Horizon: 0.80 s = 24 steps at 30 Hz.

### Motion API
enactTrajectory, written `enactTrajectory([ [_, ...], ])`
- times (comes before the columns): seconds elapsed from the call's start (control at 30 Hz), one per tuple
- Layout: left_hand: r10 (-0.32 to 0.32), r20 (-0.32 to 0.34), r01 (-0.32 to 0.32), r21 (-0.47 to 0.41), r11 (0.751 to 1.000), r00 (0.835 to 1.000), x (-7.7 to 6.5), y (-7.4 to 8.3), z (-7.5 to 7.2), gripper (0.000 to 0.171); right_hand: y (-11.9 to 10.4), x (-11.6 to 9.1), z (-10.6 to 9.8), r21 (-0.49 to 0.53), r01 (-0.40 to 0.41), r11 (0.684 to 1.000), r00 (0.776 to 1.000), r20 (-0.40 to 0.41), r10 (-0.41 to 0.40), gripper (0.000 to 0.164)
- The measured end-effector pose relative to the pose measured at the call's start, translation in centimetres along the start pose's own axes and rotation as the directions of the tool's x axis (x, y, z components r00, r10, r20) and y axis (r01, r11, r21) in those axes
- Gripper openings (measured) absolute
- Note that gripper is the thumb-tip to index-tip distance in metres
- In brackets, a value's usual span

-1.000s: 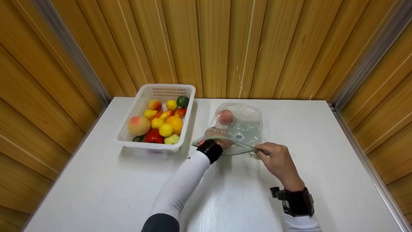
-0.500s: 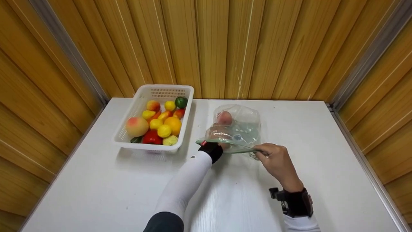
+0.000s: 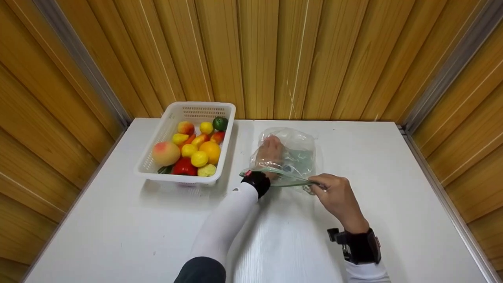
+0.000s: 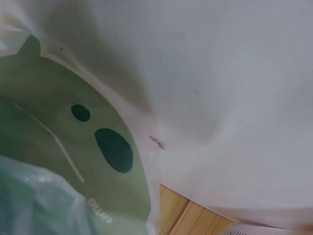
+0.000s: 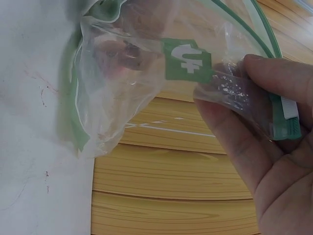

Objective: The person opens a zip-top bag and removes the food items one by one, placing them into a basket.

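A clear zip bag point(image 3: 300, 159) with a green zip edge and a green print lies at the back middle of the table, its mouth toward me. My left hand point(image 3: 270, 151) is inside the bag up to the wrist, palm down, its fingers reaching toward the far end. A round pinkish fruit point(image 5: 111, 58) shows faintly through the plastic in the right wrist view; in the head view the left hand covers it, and I cannot tell whether the fingers grip it. My right hand point(image 3: 336, 196) pinches the right corner of the bag's mouth between thumb and fingers, holding it up.
Left of the bag stands a white plastic basket point(image 3: 226, 157) of fruit and vegetables, among them a large peach point(image 3: 166, 153), an orange point(image 3: 210, 151), lemons and a red pepper point(image 3: 184, 167). Wood-patterned walls point(image 3: 259, 59) enclose the white table point(image 3: 157, 236) at the back and sides.
My left hand has pushed deeper into the bag and now covers the pinkish fruit, which showed ahead of its fingers before. The right hand keeps its pinch on the bag's corner.
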<state>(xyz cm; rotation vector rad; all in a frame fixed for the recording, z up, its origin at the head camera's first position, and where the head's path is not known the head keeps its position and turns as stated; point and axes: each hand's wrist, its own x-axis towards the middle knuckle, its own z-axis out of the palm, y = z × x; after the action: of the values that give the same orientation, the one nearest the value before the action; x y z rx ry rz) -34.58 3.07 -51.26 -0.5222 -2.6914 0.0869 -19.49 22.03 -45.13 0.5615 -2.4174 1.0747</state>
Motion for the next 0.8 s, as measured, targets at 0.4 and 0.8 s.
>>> enactTrajectory([
  [0.4, -0.041, 0.342, 0.097, -0.146, 0.984, 0.939, 1.9, -0.6, -1.5, 0.049, -0.2, 0.0, -0.1, 0.009, 0.015, 1.000, 1.000, -0.020, -0.015, 0.023],
  [0.8, -0.012, 0.359, 0.071, -0.152, 0.986, 0.933, 0.6, -0.7, -3.3, 0.050, 0.0, 0.0, 0.0, 0.006, 0.004, 1.000, 1.000, -0.018, -0.004, 0.022],
])
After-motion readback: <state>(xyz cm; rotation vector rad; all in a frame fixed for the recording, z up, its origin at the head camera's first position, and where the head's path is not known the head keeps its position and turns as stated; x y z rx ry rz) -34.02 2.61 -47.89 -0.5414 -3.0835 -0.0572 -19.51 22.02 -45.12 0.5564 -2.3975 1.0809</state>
